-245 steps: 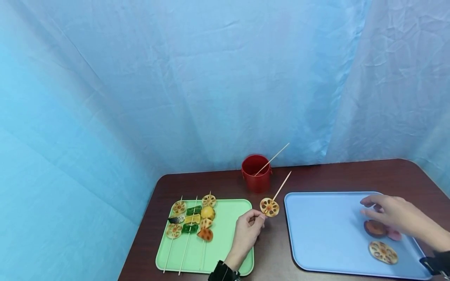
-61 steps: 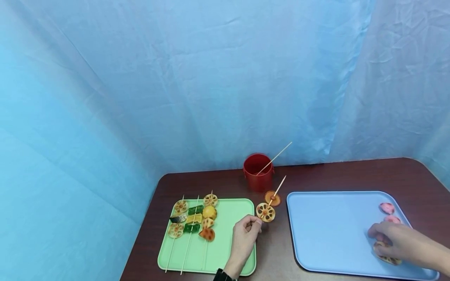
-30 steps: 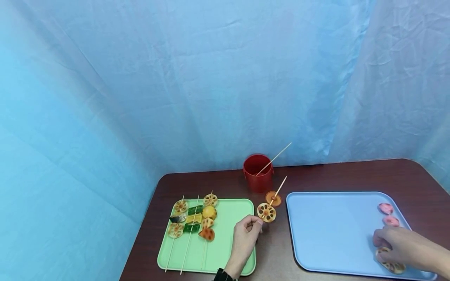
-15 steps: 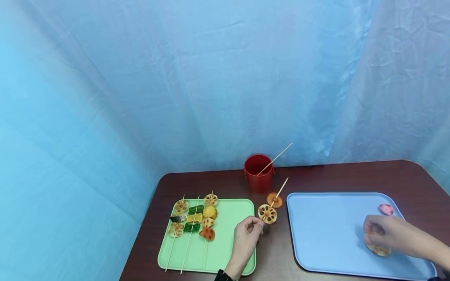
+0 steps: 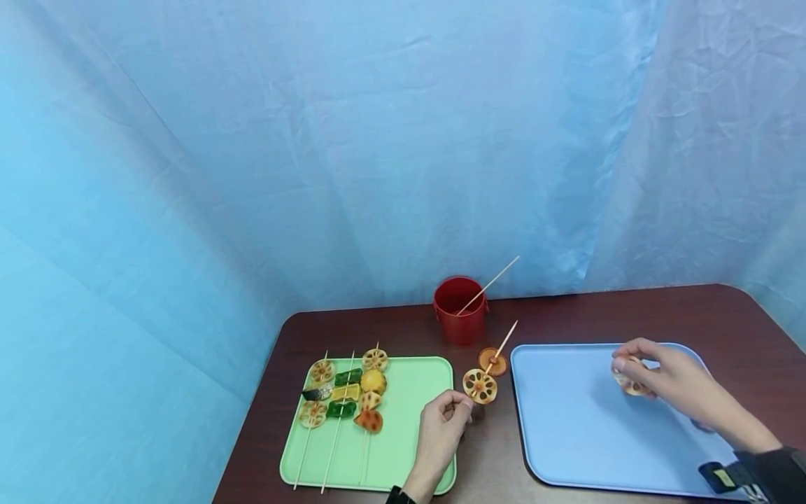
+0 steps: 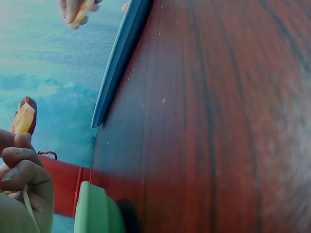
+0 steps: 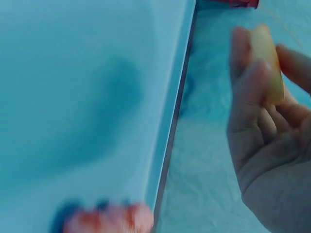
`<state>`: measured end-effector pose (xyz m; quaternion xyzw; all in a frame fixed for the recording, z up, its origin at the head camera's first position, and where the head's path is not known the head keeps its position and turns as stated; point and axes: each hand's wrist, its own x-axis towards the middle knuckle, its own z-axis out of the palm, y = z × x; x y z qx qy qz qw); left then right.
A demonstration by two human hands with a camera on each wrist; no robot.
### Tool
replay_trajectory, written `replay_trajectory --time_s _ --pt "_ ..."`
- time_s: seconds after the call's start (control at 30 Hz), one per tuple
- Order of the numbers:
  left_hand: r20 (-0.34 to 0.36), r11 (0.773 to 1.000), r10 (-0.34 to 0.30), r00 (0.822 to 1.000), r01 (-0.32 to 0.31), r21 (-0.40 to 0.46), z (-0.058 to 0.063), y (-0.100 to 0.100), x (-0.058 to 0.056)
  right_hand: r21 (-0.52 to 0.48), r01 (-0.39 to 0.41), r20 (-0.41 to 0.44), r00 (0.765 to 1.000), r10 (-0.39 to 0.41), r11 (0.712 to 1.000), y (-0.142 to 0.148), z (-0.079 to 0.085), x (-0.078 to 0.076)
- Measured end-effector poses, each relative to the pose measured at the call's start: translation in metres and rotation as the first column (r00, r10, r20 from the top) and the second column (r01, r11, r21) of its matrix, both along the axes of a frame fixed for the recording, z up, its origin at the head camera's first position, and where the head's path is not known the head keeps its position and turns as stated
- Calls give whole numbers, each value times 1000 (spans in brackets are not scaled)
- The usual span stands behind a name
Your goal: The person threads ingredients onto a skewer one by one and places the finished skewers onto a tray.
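Note:
My left hand point(image 5: 439, 430) grips a bamboo skewer point(image 5: 506, 337) between the trays, its tip pointing up and away. Threaded on that skewer are a lotus root slice point(image 5: 480, 386) near the fingers and a round brown piece point(image 5: 492, 361) beyond it. Over the blue tray point(image 5: 579, 441), my right hand point(image 5: 683, 385) pinches another lotus root slice point(image 5: 628, 381), seen edge-on as a pale slice point(image 7: 267, 63) in the right wrist view. A pink piece point(image 7: 109, 219) lies on the tray below, mostly hidden by the right arm in the head view.
At left a green tray point(image 5: 409, 448) bears several loaded skewers, with lotus slices, green and yellow pieces point(image 5: 345, 393) and a yellow ball point(image 5: 373, 381). A red bucket point(image 5: 461, 325) holding one bare skewer point(image 5: 497, 276) stands behind, near the blue curtain point(image 5: 403, 140).
The brown piece has gone from the blue tray onto the left hand's skewer. My right hand has picked up the lotus root slice and moved it up and left; the left hand is nearly still.

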<state>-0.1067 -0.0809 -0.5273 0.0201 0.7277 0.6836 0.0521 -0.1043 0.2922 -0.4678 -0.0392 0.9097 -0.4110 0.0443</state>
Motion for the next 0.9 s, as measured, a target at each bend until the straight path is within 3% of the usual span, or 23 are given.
replay_trajectory --time_s 0.13,0.27,0.33,0.47,0.57,0.73,0.9 --pt "-6 1000 0 1000 0 5 0 0 0 -53 76 -8 997 -76 996 -12 3 -6" --pt "-14 1000 -5 1000 5 12 -2 0 1 -205 145 57 989 -137 968 -19 5 -15" --pt "-12 1000 -13 1000 13 10 -2 -1 1 -337 170 110 984 -141 926 -21 5 -18" --pt "-9 999 -34 999 34 -10 -2 -2 1 -584 156 157 985 -77 797 -24 6 -23" --pt "-19 999 -53 998 52 -13 -2 -2 1 -673 117 151 988 -19 731 -28 8 -27" --pt "-12 994 -109 994 109 13 0 -2 4 -683 89 131 991 2 725 -39 10 -31" --pt "-15 987 -163 987 163 4 0 -2 5 -687 104 119 992 -29 720 -52 10 -35"
